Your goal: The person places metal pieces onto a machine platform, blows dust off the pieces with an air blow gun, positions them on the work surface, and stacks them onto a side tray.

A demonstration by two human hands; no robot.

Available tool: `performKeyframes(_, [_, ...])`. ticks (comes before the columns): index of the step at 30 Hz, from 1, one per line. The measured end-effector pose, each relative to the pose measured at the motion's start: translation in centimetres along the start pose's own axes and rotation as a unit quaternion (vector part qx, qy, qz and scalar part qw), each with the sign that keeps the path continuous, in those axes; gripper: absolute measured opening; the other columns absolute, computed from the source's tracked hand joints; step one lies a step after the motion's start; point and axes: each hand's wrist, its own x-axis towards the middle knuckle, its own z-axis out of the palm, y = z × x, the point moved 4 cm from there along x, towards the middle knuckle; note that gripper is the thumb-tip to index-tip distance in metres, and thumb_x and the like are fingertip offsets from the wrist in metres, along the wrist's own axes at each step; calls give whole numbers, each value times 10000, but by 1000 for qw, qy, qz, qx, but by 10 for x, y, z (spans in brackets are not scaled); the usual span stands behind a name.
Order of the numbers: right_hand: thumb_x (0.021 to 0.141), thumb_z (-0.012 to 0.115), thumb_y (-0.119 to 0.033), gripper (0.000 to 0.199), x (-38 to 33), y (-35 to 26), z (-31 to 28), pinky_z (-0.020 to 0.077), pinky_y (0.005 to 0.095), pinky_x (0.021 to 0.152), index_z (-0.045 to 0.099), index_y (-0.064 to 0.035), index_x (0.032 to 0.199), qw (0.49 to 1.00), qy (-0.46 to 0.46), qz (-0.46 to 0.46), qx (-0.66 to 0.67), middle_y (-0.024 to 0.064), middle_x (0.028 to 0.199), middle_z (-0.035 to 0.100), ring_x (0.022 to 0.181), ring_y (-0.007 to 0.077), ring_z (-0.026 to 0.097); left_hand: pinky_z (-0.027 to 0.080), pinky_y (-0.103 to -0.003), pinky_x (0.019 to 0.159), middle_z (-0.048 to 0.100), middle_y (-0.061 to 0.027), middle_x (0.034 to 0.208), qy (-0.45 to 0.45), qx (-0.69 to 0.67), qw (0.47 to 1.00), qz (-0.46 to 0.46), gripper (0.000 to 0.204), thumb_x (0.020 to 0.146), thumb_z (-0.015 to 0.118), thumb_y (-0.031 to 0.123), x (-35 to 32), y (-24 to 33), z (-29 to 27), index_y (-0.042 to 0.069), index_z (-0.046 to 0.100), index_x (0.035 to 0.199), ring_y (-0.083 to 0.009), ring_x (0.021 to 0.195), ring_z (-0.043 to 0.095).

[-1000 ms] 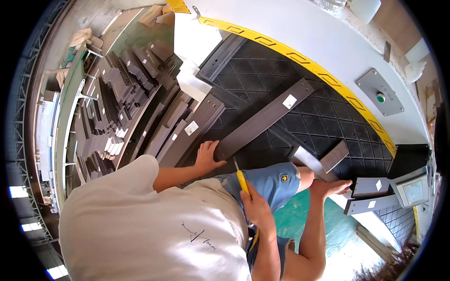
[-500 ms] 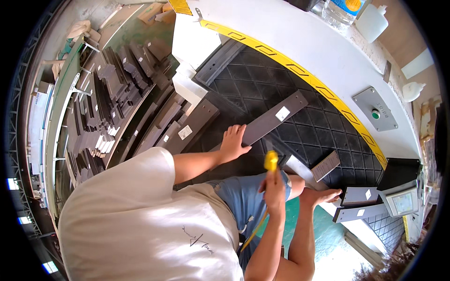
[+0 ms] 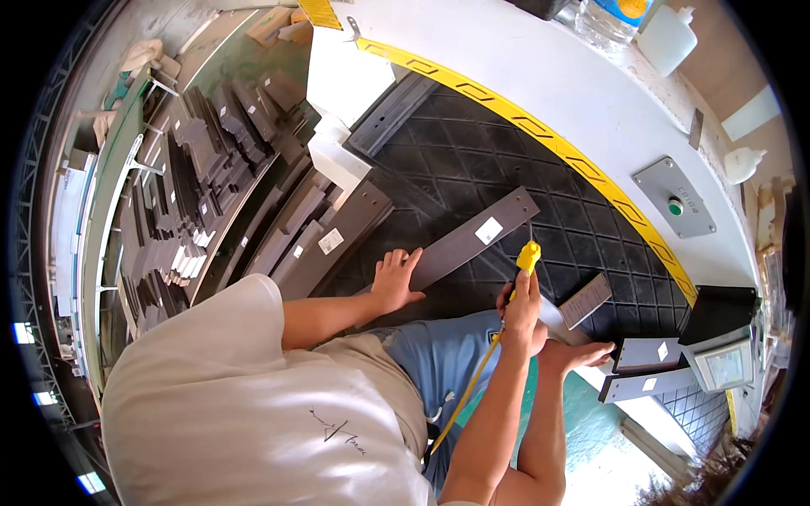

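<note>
My left hand (image 3: 523,314) is shut on a yellow-handled tool (image 3: 528,255) with a yellow cord, its tip just past the near end of a long dark plate (image 3: 477,239) that bears a white label. My right hand (image 3: 582,354) lies open and flat on the platform's edge, beside a small dark plate (image 3: 585,299). A co-worker in a white shirt and blue cap (image 3: 447,367) crouches in front of me. Their hand (image 3: 395,278) presses on the long plate's lower end, which lies on a black rubber mat (image 3: 472,160).
Racks of dark plates (image 3: 186,194) fill the left side. Two grey labelled plates (image 3: 648,369) and a small screen unit (image 3: 721,367) sit at the right. A yellow-striped border (image 3: 540,135), a grey box with a green button (image 3: 675,202) and bottles (image 3: 666,38) lie beyond the mat.
My left hand has carried the yellow tool up and forward to the long plate's edge. The co-worker's hand stays on the plate. My right hand has barely moved.
</note>
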Motion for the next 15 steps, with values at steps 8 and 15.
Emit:
performKeyframes(8, [1161,485,-403,355,-61,22,-54,436,290,580,651,-91,1191,959,-249,78,-113,25,762,648,629,122,545,566,-465,1012,726,-288,1273,-140,-126,979,84,695,902,760,310,29,-20,-55,-22,581,1486,-446,1189,704])
performKeyframes(15, [1150,493,-431,401,-62,-7,-69,463,299,566,644,-61,1132,946,-270,-102,-145,49,828,675,686,165,644,548,-455,1007,707,-273,1310,-105,-237,963,78,754,921,839,300,39,-74,-26,4,495,1522,-410,1203,705])
